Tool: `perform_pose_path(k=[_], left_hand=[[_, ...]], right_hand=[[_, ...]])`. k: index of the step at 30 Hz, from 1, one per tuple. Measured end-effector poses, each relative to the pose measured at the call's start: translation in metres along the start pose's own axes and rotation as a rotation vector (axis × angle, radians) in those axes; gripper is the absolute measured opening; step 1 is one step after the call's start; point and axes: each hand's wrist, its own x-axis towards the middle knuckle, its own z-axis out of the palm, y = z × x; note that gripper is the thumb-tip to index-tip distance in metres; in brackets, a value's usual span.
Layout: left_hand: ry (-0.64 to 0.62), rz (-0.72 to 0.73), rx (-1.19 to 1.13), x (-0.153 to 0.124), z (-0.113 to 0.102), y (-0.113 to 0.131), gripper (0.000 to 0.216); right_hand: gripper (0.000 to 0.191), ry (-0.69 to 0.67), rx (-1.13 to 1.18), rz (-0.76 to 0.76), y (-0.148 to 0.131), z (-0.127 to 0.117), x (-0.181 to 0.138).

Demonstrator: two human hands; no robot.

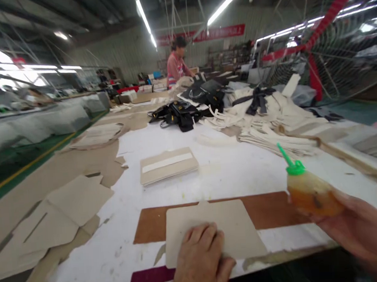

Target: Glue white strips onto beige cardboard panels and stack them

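Beige card (213, 231) lies flat near the front edge of the table (235, 172), partly over a brown board (269, 210). The left hand (200, 259) rests palm down on the card's near edge, fingers spread and pressing it flat, closed around nothing. The right hand (363, 228) is wrapped around a small glue bottle (309, 193) of amber liquid, its green nozzle (288, 160) tilted up and to the left, held above the table to the right of the card.

By its look the card is thin, light and fairly stiff, likely to slide on the smooth board unless pinned, so a flat palm or a pinch at an edge suits it. The bottle seems soft enough to squeeze around its middle.

Further back sit a stack of cards (167, 165), pale straps (280, 122) and black bags (180, 114). Another person (176, 63) works at the far end.
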Motion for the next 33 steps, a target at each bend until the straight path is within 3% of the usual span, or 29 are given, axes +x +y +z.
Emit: perform_pose_path(k=[3,5,9,16,18,23,33], left_hand=[[-0.028,-0.023,-0.035,0.006,-0.016,0.004,0.038],[-0.027,-0.024,-0.035,0.008,-0.021,0.005,0.037],[-0.016,-0.013,-0.016,0.008,-0.021,0.005,0.036],[-0.006,-0.015,-0.007,0.011,-0.020,0.007,0.036],[-0.006,-0.016,-0.011,0.012,-0.020,0.008,0.035],[-0.019,-0.022,-0.018,0.012,-0.022,0.009,0.035],[-0.030,-0.038,-0.037,0.012,-0.022,0.009,0.036]], right_hand=[[0.047,0.070,0.298,0.369,0.004,-0.001,-0.017],[0.056,0.050,0.367,0.461,0.007,0.006,-0.021],[0.056,-0.067,0.245,0.283,0.011,0.012,-0.027],[0.049,-0.250,-0.507,-0.035,-0.006,0.007,-0.039],[0.045,-0.249,-0.642,-0.132,-0.011,0.007,-0.043],[0.038,-0.204,-0.789,-0.380,-0.016,0.011,-0.048],[0.035,-0.273,-0.909,-0.504,-0.025,0.016,-0.045]])
